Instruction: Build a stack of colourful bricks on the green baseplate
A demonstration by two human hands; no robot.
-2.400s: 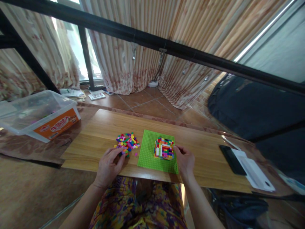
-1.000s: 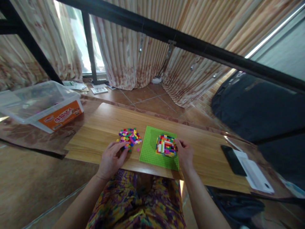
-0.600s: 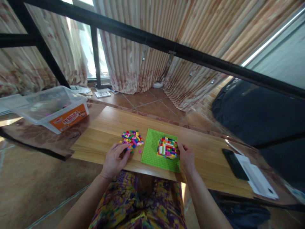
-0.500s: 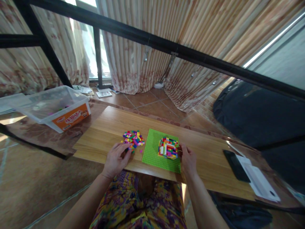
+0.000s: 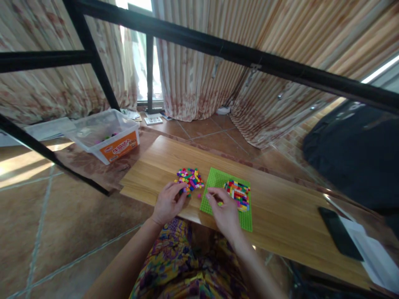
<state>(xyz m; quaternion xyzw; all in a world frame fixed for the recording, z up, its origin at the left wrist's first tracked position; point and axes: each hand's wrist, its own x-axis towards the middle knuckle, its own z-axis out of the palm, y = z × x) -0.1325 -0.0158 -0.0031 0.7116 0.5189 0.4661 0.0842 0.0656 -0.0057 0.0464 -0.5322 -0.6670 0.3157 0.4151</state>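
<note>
My left hand rests at the near edge of a pile of small coloured toy bricks. Its fingers are curled, with a gap between thumb and fingertips, and the tips touch or hover just over the nearest bricks. My right hand is above the left part of a green studded baseplate. Thumb and forefinger come together there in a pinch; anything between them is too small to make out. A multicoloured brick structure stands on the baseplate, partly hidden by my right hand. One pink brick lies between pile and baseplate.
The pile and baseplate are on a narrow wooden table. A clear plastic box with an orange label stands at the left. A dark phone-like slab and white papers lie on the right. A black metal rail crosses ahead.
My right hand has moved left, from the structure's right side to the left part of the baseplate. My left hand stays by the pile. The camera view has turned slightly left.
</note>
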